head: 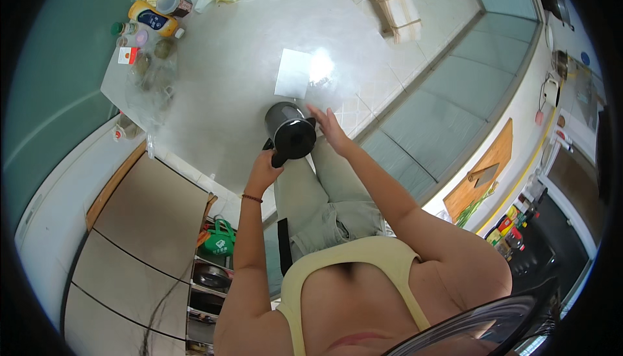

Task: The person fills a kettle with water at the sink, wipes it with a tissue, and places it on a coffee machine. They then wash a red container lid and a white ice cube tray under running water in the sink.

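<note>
My left hand point(266, 166) is wrapped around the black handle of a dark kettle point(287, 125). The kettle is in front of my legs, its black lid towards me and its spout pointing right. Beside the spout, my right hand point(331, 126) holds nothing and has its fingers apart. Whether a fingertip touches the kettle I cannot tell. Just beyond the kettle lies a white rectangular sheet point(292, 74) on the pale, glossy tabletop point(229, 64).
At the table's left stand a yellow squeeze bottle point(153, 17), a lidded jar point(174, 3) and a clear bag point(151, 73) of round produce. A slatted stool point(395, 8) is far right. A wooden cutting board point(479, 176) bears a cleaver point(484, 176). Pans point(211, 278) fill a low shelf.
</note>
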The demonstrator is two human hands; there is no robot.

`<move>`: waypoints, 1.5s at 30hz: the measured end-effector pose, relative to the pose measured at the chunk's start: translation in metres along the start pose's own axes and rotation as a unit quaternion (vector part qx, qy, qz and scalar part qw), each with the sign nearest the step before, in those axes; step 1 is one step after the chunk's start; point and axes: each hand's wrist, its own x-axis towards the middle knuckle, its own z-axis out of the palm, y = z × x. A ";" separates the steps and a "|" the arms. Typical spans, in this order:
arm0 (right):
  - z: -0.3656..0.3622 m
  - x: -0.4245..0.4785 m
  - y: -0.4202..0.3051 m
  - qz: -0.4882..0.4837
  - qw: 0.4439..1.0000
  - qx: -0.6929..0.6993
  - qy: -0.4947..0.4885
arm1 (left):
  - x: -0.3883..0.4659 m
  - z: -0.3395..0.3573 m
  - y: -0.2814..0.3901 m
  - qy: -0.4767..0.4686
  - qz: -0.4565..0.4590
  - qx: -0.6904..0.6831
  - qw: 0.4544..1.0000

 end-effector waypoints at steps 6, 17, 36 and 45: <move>-0.027 0.102 -0.031 -0.219 0.688 -0.690 0.052 | -0.009 -0.001 -0.013 0.032 0.013 -0.038 0.999; -0.043 0.122 0.024 -0.164 0.944 -0.284 -0.034 | -0.022 0.008 -0.028 0.029 -0.024 -0.071 0.997; 0.012 0.074 0.047 0.065 0.990 -0.080 -0.091 | -0.023 0.007 -0.025 0.034 -0.043 -0.122 0.991; 0.012 0.030 0.011 0.073 0.976 -0.167 -0.118 | -0.023 0.044 -0.046 0.247 -0.073 -0.314 0.914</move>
